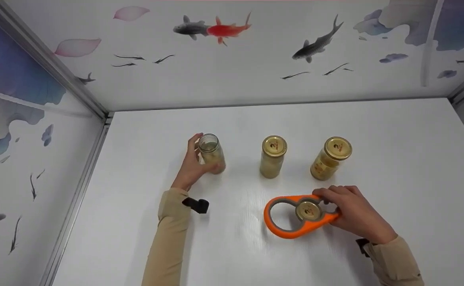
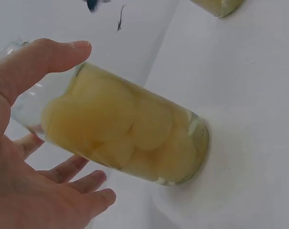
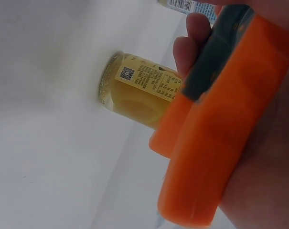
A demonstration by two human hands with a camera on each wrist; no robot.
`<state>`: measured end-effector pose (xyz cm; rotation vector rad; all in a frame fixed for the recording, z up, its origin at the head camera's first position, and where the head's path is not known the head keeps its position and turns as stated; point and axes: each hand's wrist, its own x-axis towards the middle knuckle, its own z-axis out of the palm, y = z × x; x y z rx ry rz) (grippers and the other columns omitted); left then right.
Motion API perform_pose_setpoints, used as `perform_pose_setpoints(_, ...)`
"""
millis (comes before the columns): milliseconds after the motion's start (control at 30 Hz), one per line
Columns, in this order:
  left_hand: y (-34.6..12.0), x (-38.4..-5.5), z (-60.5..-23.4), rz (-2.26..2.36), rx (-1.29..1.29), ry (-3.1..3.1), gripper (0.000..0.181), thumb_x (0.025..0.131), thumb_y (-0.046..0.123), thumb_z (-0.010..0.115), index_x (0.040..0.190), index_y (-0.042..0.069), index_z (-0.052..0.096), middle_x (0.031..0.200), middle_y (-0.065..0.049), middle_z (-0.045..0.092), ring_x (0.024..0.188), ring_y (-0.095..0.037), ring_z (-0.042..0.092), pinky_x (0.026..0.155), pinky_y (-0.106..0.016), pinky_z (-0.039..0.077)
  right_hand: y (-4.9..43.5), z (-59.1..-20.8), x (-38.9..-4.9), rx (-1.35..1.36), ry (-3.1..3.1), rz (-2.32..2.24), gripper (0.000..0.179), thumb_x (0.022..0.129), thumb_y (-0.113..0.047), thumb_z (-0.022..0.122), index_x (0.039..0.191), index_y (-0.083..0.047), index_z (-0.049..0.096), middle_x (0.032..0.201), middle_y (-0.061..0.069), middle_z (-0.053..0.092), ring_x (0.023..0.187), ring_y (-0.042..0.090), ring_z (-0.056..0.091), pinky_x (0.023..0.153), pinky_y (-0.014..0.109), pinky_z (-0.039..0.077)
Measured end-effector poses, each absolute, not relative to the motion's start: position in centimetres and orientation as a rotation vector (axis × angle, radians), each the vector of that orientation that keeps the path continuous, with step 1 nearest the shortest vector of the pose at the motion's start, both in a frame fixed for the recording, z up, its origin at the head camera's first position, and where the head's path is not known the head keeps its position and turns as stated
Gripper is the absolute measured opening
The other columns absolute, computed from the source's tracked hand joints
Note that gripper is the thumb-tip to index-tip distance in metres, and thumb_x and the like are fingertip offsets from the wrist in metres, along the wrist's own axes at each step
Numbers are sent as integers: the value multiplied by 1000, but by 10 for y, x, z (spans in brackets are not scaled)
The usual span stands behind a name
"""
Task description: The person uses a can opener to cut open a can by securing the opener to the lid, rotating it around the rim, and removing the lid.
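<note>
An open glass jar [image 1: 212, 155] without a lid stands on the left of the table. My left hand [image 1: 192, 167] holds it, thumb across the near side and fingers round the far left side. Pale yellow pieces in liquid [image 2: 120, 124] fill most of it in the left wrist view. My right hand [image 1: 355, 210] grips one end of an orange jar opener [image 1: 281, 234] with grey inner edges, raised near the front right. A gold lid [image 1: 309, 211] sits in the opener's middle opening. The opener's orange side [image 3: 206, 138] hides part of the right hand in the right wrist view.
Two jars with gold lids stand behind the opener: the middle jar [image 1: 272, 157] and the right jar [image 1: 330, 159], which bears a yellow label [image 3: 144, 76]. White panels with painted fish [image 1: 315, 45] border the white table [image 1: 232, 254] at the back and left.
</note>
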<state>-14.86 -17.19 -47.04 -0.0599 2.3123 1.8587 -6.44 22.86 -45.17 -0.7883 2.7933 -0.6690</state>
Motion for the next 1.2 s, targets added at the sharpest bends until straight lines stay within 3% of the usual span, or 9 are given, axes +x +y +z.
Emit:
perform_pose_setpoints(333,-200,-126,-479,1722,-116,2299,92,79,8,79,151,15,23,154,-18,22,141,-37,20,114,-48,18,229,-454,-63,-788,2798,-675,57,63,6,82,113,-15,64,90,-4,63,85,20,57,89,51,37)
perform_pose_setpoints(967,-200,-87,-492,1826,-89,2304,68,82,4,74,143,6,43,148,-12,39,139,-34,28,112,-52,22,220,-458,-64,-756,2748,-662,55,66,0,85,114,-15,64,92,-5,63,86,19,57,91,52,36)
perform_pose_setpoints(1200,-189,-80,-495,1822,49,2243,65,84,3,73,142,2,43,146,-19,40,137,-39,31,110,-54,25,213,-463,-63,-793,2746,-653,54,67,-2,85,114,-15,64,92,-6,63,86,16,56,91,50,37)
